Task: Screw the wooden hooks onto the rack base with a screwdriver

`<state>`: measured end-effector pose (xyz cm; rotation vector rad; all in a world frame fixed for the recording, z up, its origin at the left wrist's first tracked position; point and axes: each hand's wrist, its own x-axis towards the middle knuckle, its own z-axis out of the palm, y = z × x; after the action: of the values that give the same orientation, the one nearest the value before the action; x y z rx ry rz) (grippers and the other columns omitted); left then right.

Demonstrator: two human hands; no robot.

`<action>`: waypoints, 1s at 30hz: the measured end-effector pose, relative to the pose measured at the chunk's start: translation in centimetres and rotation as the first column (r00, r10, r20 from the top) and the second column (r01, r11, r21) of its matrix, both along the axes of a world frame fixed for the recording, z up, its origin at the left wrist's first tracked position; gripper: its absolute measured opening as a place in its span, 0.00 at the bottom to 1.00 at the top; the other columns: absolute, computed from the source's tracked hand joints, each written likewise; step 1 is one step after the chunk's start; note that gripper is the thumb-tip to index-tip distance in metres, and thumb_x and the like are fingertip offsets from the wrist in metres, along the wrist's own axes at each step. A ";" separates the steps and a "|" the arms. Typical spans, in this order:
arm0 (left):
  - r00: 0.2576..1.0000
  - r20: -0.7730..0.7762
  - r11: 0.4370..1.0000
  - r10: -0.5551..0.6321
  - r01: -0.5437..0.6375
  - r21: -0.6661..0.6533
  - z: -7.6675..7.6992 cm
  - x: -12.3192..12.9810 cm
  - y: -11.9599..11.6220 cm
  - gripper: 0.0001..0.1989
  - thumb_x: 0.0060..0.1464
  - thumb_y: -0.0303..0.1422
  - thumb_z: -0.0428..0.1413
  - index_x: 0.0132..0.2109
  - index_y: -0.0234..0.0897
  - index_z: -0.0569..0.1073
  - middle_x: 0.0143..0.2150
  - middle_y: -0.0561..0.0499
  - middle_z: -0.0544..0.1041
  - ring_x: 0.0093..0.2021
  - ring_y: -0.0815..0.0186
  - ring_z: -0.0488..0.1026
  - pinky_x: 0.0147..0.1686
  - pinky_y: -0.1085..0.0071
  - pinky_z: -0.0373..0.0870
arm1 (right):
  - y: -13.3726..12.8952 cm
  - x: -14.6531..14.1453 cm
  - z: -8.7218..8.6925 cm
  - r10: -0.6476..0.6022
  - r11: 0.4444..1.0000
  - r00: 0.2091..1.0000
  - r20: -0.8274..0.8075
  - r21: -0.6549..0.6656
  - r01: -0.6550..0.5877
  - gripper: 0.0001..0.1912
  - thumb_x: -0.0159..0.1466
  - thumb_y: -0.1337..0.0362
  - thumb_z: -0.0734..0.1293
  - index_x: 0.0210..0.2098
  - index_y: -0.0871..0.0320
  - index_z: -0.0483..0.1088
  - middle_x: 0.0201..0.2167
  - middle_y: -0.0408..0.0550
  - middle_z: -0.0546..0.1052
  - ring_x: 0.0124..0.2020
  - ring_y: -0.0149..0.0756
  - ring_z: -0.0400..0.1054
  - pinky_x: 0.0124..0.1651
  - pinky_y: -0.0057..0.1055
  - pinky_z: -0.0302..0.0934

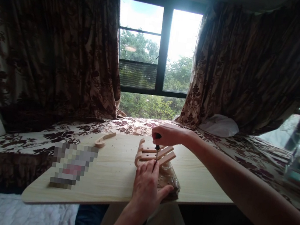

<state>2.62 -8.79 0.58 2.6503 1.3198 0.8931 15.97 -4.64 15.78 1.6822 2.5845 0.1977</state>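
My right hand (167, 134) is wrapped round the dark handle of a screwdriver (157, 149), which stands upright with its shaft pointing down at the wood. Below it, my left hand (147, 181) lies over the near part of a wooden piece with curved ends and parallel slats (144, 155); its fingertips meet near the screwdriver's tip, and its thumb is spread to the right. Whether those fingertips pinch a screw is too small to tell. Under the wood and left hand is a brown plastic-wrapped bundle (172, 182).
A loose hooked wooden piece (104, 139) lies on the pale tabletop (112, 181) at the back left. Nearer, a blurred-out flat item (74, 167) rests at the left. Small crumbs dot the board. Behind are patterned cloth, a white bag (220, 125) and a window.
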 end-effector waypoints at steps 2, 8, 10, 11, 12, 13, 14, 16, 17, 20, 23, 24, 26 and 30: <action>1.000 0.001 1.000 -0.004 0.004 -0.004 0.1 0.1 0.0 0.37 0.48 0.45 0.59 0.60 0.27 0.62 0.60 0.37 0.63 0.59 0.48 0.58 0.59 0.53 0.52 | -0.1 0.2 -0.3 0.001 1.000 1.000 -0.008 0.010 -0.001 0.13 0.66 0.59 0.62 0.46 0.60 0.68 0.42 0.48 0.73 0.38 0.35 0.69 0.40 0.38 0.66; 1.000 0.000 1.000 -0.009 0.009 -0.012 0.2 0.1 0.0 0.38 0.48 0.46 0.59 0.60 0.26 0.62 0.59 0.37 0.63 0.59 0.47 0.58 0.59 0.53 0.51 | 0.0 0.3 -0.8 -0.061 0.997 0.998 -0.017 0.044 0.061 0.14 0.66 0.58 0.62 0.46 0.60 0.68 0.42 0.49 0.73 0.38 0.35 0.69 0.39 0.38 0.66; 1.000 -0.001 1.000 -0.009 0.009 -0.015 0.2 0.0 0.0 0.38 0.47 0.46 0.59 0.60 0.27 0.62 0.59 0.37 0.64 0.58 0.47 0.58 0.59 0.52 0.52 | -0.1 0.3 -0.5 -0.039 0.999 0.999 -0.019 0.033 0.040 0.14 0.66 0.58 0.62 0.46 0.60 0.68 0.42 0.49 0.73 0.38 0.35 0.69 0.39 0.37 0.66; 1.000 -0.001 1.000 -0.009 0.009 -0.015 0.2 0.0 0.0 0.38 0.47 0.46 0.60 0.60 0.27 0.62 0.59 0.37 0.64 0.58 0.47 0.59 0.59 0.52 0.53 | -0.1 0.2 -0.4 -0.025 0.999 0.999 -0.021 0.027 0.025 0.13 0.66 0.58 0.62 0.45 0.60 0.69 0.42 0.49 0.73 0.38 0.35 0.69 0.39 0.37 0.66; 1.000 0.000 1.000 -0.009 0.009 -0.015 0.2 0.0 0.0 0.38 0.47 0.46 0.59 0.60 0.27 0.62 0.59 0.37 0.64 0.58 0.47 0.59 0.59 0.52 0.53 | -0.1 0.2 -0.3 -0.013 1.000 1.000 -0.023 0.023 0.014 0.13 0.66 0.58 0.62 0.45 0.60 0.69 0.42 0.48 0.73 0.38 0.35 0.69 0.39 0.37 0.66; 1.000 0.002 1.000 -0.009 0.009 -0.014 0.2 0.0 0.0 0.38 0.47 0.46 0.59 0.60 0.27 0.62 0.60 0.37 0.63 0.58 0.47 0.58 0.59 0.52 0.52 | -0.1 0.2 -0.4 -0.007 1.000 1.000 -0.027 0.023 0.008 0.13 0.66 0.58 0.62 0.45 0.60 0.69 0.42 0.48 0.73 0.38 0.35 0.69 0.40 0.37 0.66; 1.000 0.004 1.000 -0.008 0.008 -0.013 0.1 0.0 -0.1 0.38 0.47 0.46 0.59 0.60 0.27 0.62 0.60 0.38 0.63 0.58 0.47 0.58 0.59 0.53 0.52 | -0.1 0.2 -0.5 -0.009 1.000 0.999 -0.031 0.025 0.009 0.13 0.66 0.58 0.62 0.45 0.60 0.69 0.42 0.48 0.73 0.38 0.35 0.69 0.40 0.37 0.66; 1.000 0.007 1.000 -0.009 0.009 -0.011 0.1 0.0 -0.1 0.38 0.47 0.46 0.59 0.60 0.27 0.62 0.60 0.38 0.63 0.59 0.48 0.58 0.60 0.53 0.51 | 0.1 0.3 -0.9 -0.030 0.999 0.999 -0.039 0.038 0.032 0.13 0.66 0.58 0.62 0.46 0.60 0.69 0.42 0.49 0.73 0.38 0.36 0.69 0.40 0.38 0.66; 1.000 0.009 1.000 -0.008 0.008 -0.011 0.1 0.0 -0.1 0.38 0.47 0.46 0.59 0.60 0.27 0.62 0.60 0.38 0.63 0.59 0.48 0.57 0.60 0.53 0.51 | 0.2 0.3 -1.2 -0.047 0.998 0.998 -0.043 0.048 0.049 0.14 0.66 0.58 0.62 0.46 0.60 0.68 0.43 0.49 0.73 0.38 0.36 0.69 0.40 0.38 0.66; 1.000 0.007 1.000 -0.011 0.011 -0.012 0.0 0.0 -0.1 0.38 0.47 0.45 0.60 0.60 0.27 0.62 0.60 0.37 0.63 0.59 0.47 0.58 0.59 0.52 0.52 | 0.5 0.5 -1.4 -0.086 0.994 0.995 -0.048 0.062 0.089 0.14 0.66 0.58 0.62 0.46 0.60 0.68 0.43 0.49 0.72 0.39 0.36 0.69 0.40 0.38 0.66; 1.000 -0.001 1.000 -0.013 0.013 -0.017 0.0 0.0 0.0 0.38 0.47 0.46 0.60 0.60 0.27 0.62 0.59 0.37 0.64 0.58 0.47 0.58 0.59 0.52 0.52 | 0.5 0.8 -0.9 -0.060 0.998 0.997 -0.047 0.031 0.061 0.14 0.66 0.58 0.62 0.46 0.60 0.68 0.42 0.49 0.73 0.38 0.35 0.69 0.39 0.38 0.66; 1.000 -0.002 1.000 -0.014 0.014 -0.018 0.0 0.0 0.0 0.38 0.47 0.46 0.60 0.60 0.27 0.62 0.59 0.37 0.64 0.58 0.47 0.59 0.59 0.52 0.53 | 0.4 0.9 -0.8 -0.040 0.999 0.998 -0.049 0.015 0.040 0.13 0.66 0.58 0.62 0.46 0.60 0.68 0.42 0.49 0.73 0.38 0.35 0.69 0.39 0.37 0.66; 1.000 -0.001 1.000 -0.014 0.014 -0.017 -0.1 0.0 0.1 0.39 0.47 0.47 0.59 0.60 0.27 0.62 0.60 0.37 0.63 0.58 0.47 0.58 0.59 0.52 0.52 | 0.4 1.0 -0.8 -0.008 1.000 0.998 -0.055 -0.010 0.007 0.13 0.66 0.59 0.63 0.46 0.60 0.69 0.42 0.48 0.73 0.37 0.35 0.69 0.39 0.37 0.66; 1.000 0.005 1.000 -0.012 0.012 -0.013 -0.2 0.0 0.1 0.39 0.47 0.47 0.59 0.60 0.27 0.62 0.60 0.37 0.63 0.59 0.46 0.57 0.59 0.51 0.51 | 0.6 1.2 -1.4 -0.044 0.999 0.997 -0.066 0.009 0.045 0.14 0.66 0.58 0.62 0.46 0.60 0.68 0.43 0.49 0.73 0.38 0.36 0.69 0.40 0.38 0.66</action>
<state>2.66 -8.71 0.42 2.6411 1.3032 0.8864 17.15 -4.04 14.42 1.7778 2.5936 0.1566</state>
